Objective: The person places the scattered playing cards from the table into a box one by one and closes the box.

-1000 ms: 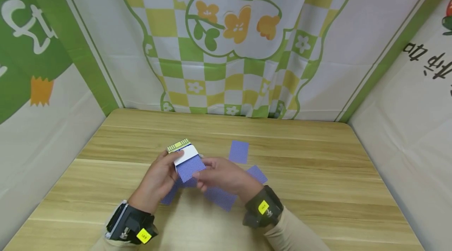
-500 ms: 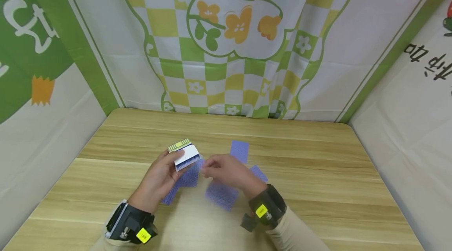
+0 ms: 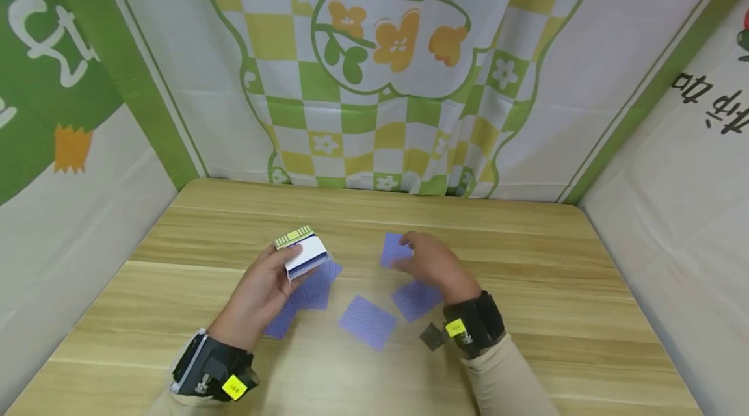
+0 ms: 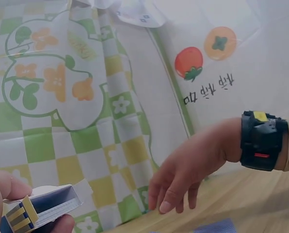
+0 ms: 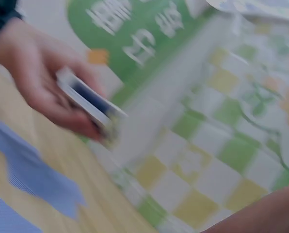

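Note:
My left hand (image 3: 257, 286) grips a small playing card box (image 3: 305, 253), its thumb across the white face. The left wrist view shows the box end open, with a stack of playing cards (image 4: 57, 212) inside and a flap standing out. My right hand (image 3: 439, 263) hovers over or touches the farthest loose playing card (image 3: 393, 250); its fingers (image 4: 179, 194) hang loosely bent, and contact cannot be made out. Other blue-backed playing cards lie face down: one (image 3: 417, 300) below the right hand, one (image 3: 367, 322) near the middle, and several overlapping (image 3: 313, 291) under the left hand.
The wooden table (image 3: 497, 240) is bounded by a patterned curtain (image 3: 386, 117) at the back and printed cloth walls at both sides. A black wrist camera (image 3: 474, 325) on each forearm sits close above the tabletop.
A card sticking out of the box a second ago has slid in, with the right hand at it. That hand has since moved right to the far loose card. The left hand has barely moved.

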The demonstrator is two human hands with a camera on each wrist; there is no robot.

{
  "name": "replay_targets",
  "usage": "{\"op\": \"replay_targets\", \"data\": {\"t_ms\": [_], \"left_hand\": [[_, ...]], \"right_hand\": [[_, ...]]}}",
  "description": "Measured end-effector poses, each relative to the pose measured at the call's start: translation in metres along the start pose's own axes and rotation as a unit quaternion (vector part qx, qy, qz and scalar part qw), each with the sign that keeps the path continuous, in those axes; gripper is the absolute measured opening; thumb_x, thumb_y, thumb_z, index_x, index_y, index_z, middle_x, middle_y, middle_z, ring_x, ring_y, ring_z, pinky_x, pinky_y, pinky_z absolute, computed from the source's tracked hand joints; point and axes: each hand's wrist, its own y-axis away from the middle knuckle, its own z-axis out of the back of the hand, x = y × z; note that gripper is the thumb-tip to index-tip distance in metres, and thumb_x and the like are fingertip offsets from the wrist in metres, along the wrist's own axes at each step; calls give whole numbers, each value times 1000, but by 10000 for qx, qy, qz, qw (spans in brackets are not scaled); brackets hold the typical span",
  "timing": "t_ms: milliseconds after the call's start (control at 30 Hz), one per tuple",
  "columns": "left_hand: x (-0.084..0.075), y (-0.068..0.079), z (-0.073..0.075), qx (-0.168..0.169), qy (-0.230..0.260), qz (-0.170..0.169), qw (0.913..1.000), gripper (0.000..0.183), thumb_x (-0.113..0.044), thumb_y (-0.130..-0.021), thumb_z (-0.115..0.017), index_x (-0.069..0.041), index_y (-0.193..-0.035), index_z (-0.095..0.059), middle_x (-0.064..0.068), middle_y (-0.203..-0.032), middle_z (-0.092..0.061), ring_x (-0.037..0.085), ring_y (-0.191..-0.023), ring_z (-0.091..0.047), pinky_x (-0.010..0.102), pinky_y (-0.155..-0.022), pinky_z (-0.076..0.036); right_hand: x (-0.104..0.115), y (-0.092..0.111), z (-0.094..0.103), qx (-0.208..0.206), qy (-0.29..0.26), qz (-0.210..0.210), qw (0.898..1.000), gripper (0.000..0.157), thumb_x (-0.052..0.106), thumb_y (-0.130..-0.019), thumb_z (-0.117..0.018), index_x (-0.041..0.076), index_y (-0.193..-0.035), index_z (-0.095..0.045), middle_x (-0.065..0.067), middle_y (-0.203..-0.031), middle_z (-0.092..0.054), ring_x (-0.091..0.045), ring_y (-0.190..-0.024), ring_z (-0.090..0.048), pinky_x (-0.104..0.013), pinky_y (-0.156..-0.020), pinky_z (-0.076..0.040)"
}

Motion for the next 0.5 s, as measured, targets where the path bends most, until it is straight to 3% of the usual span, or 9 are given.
{"op": "replay_targets", "data": {"t_ms": [167, 267, 367, 500], "left_hand": [[-4, 2, 1, 45, -32, 6, 10000, 57, -8, -105, -49, -8, -154, -22, 4, -125, -56, 12, -108, -66, 32, -99, -55], [-8, 2, 3, 71, -13, -39, 10000, 55, -8, -105, -49, -10, -154, -23, 3, -124, -56, 12, -109, -66, 31, -98, -55], [-12, 2, 5, 71, 91, -87, 9999, 52, -9, -105, -49, -12, -151, -26, 1, -123, -57, 11, -108, -66, 30, -98, -55], [-15, 2, 7, 71, 201, -26, 9998, 55, -10, -105, -50, -13, -152, -23, 3, -128, -53, 12, -109, -65, 30, -99, -55]], "right_hand": [[-39, -10, 17, -270, -322, -534, 9977, 56, 34, -98, -65, 3, -143, -51, -23, -139, -58, -38, -126, -56, -51, -103, -49], [-55, -14, 18, -337, -398, -643, 9966, 58, 33, -99, -61, 0, -145, -48, -24, -140, -56, -40, -128, -54, -53, -106, -46], [-61, -18, 12, -435, -452, -569, 9964, 56, 31, -100, -60, -1, -145, -47, -25, -142, -55, -40, -132, -51, -54, -109, -43], [-53, -25, -5, -653, -637, -292, 9954, 55, 28, -99, -60, 1, -146, -48, -23, -143, -54, -38, -134, -49, -52, -111, -42]]}}
